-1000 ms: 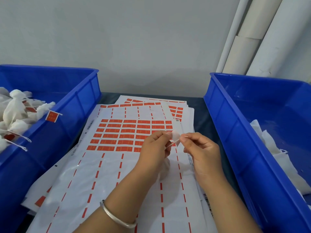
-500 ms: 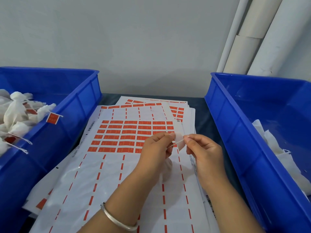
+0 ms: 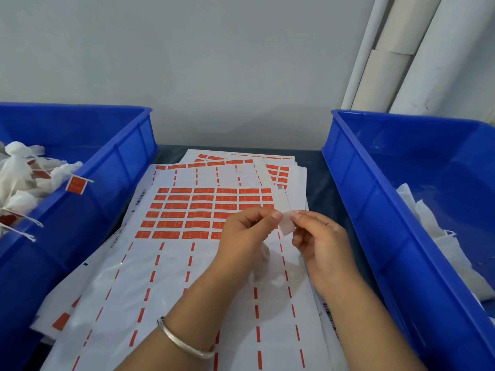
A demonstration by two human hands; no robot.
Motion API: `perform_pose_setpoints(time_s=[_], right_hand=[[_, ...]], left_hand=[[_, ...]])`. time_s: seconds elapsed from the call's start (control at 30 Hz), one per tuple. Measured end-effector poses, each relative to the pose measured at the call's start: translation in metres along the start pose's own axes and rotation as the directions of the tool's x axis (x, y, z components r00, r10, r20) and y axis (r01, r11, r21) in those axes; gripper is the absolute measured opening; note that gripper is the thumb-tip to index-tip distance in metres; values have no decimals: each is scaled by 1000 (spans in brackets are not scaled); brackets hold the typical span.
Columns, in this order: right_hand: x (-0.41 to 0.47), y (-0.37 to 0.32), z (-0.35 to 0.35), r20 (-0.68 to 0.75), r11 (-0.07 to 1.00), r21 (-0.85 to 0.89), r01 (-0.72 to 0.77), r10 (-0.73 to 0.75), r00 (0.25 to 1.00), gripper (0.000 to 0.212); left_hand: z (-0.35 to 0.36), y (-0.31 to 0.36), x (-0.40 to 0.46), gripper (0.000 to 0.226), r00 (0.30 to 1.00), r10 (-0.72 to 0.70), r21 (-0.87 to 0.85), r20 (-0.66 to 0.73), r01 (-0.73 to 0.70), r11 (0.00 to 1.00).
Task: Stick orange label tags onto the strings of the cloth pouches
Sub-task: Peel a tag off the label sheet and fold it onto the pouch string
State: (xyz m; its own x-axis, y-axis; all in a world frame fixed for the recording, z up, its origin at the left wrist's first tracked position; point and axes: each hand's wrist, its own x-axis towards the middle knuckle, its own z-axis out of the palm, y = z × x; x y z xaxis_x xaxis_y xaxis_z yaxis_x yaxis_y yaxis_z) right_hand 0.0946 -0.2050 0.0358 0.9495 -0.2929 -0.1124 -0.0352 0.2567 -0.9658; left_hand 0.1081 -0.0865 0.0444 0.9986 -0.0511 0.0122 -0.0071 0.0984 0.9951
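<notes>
Behind the dark table (image 3: 316, 167) stands a pale wall (image 3: 214, 62), with white rolls (image 3: 417, 54) leaning at one o'clock. Two blue bins flank the label sheets (image 3: 187, 263): the left bin (image 3: 112, 167) at nine o'clock holds tagged pouches (image 3: 18, 178), the right bin (image 3: 375, 210) at three o'clock plain cloth pouches (image 3: 439, 236). At centre, the left hand (image 3: 246, 236) and right hand (image 3: 321, 236) both pinch one pale label tag (image 3: 286, 224) above the sheets.

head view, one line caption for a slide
Both hands pinch a label tag above sticker sheets, between blue bins.
</notes>
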Motion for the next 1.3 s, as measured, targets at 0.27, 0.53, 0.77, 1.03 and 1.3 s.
perform_pose_setpoints(time_s=[0.27,0.53,0.77,1.03,1.3], right_hand=[[2,-1,-1,72,989,122,-87,78,994,17],[0,-2,-2,64,986,135,-103,95,993,15],[-1,-1,1,76,998,59,1,-6,997,16],[-2,1,6,121,981,-54,187,-180,976,53],[3,7,3,97,974,-58,219,-213,972,45]], left_hand=[[-3,-8,-2,21,975,207,179,86,-219,959],[-5,-16,-2,15,911,377,390,166,-411,824],[-2,-14,2,12,931,350,404,101,-360,841],[-3,-12,4,13,964,264,281,-27,-246,928],[-6,-8,6,5,995,95,47,4,-95,994]])
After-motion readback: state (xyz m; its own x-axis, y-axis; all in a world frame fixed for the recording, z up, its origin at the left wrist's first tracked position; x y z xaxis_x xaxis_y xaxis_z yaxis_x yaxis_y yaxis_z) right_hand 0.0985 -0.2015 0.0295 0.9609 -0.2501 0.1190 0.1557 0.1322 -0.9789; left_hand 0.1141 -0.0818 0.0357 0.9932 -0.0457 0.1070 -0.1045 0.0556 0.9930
